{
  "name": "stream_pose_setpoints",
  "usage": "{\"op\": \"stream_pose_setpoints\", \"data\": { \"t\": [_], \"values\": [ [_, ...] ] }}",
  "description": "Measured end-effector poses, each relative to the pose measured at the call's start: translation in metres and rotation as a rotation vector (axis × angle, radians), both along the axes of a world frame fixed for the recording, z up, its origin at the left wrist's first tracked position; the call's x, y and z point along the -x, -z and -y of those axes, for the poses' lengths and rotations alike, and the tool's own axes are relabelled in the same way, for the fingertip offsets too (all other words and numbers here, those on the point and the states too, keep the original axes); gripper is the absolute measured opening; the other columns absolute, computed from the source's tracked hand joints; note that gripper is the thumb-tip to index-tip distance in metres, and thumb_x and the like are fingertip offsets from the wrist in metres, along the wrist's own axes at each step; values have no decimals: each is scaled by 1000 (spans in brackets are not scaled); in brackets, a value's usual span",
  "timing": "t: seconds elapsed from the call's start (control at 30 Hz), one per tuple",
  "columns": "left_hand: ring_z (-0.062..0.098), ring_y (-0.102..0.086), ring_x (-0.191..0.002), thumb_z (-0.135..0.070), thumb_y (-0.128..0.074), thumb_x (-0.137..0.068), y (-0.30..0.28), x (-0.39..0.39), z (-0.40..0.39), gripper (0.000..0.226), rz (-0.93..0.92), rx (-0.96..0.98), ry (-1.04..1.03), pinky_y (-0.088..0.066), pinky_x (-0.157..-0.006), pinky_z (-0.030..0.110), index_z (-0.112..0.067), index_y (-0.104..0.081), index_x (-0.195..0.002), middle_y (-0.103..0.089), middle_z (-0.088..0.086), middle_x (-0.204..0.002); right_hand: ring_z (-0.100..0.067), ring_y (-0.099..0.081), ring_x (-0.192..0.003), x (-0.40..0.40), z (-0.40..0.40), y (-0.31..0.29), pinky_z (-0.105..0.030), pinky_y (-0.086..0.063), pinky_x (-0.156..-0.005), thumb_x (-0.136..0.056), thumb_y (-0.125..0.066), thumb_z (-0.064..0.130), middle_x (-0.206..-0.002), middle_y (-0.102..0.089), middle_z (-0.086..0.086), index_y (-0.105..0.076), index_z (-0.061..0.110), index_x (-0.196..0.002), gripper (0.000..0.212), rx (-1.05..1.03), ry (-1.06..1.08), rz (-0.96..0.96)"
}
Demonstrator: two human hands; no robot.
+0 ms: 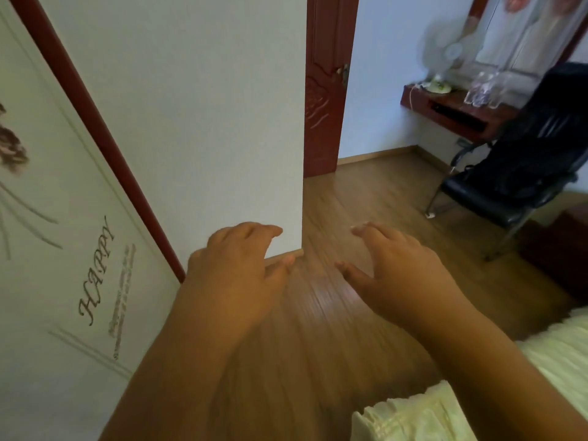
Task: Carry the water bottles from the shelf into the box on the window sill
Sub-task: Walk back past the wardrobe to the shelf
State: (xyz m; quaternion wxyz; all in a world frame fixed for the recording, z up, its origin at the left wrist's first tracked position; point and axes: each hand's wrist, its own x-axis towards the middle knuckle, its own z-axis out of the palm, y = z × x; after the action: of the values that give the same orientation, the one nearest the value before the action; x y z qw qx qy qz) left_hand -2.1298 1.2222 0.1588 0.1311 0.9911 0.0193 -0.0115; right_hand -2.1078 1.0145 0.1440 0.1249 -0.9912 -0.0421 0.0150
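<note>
Several clear water bottles (482, 90) stand on a dark red wall shelf (451, 114) at the far right of the room, blurred and well away from me. My left hand (237, 268) and my right hand (402, 272) are both held out in front of me above the wooden floor. Each hand holds nothing, and the fingers are apart and slightly curled. The box and the window sill are out of view.
A white wall corner (222, 122) stands just left of my hands, with a decorated panel reading "HAPPY" (95, 272) further left. A dark red door (324, 90) is behind it. A black chair (525, 173) stands before the shelf, and a white fan (440, 58) sits on it.
</note>
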Motion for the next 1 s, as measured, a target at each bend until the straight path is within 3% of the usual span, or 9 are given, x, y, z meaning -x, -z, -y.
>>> {"op": "stream_pose_setpoints", "data": {
  "t": [0.47,1.0],
  "values": [
    [12,-34,-143,-69,-36,-92,17,-149,-47,58,-13,31,222,-31,-115,37,-47,-33,-146,-31,-18,-158,-20,-32,-146,-106,-54,2,-50,-31,-118,-90,-48,69,-160,-29,10,-27,39,-151,72,-16,221,-66],
    [11,-34,-142,-70,-37,-92,-14,-354,26,59,98,-60,260,-32,-114,37,-48,-31,-146,-31,-19,-157,-20,-33,-146,-316,4,-5,-50,-32,-117,-89,-47,70,-160,-30,9,-28,37,-152,73,-130,241,20]
  ]
}}
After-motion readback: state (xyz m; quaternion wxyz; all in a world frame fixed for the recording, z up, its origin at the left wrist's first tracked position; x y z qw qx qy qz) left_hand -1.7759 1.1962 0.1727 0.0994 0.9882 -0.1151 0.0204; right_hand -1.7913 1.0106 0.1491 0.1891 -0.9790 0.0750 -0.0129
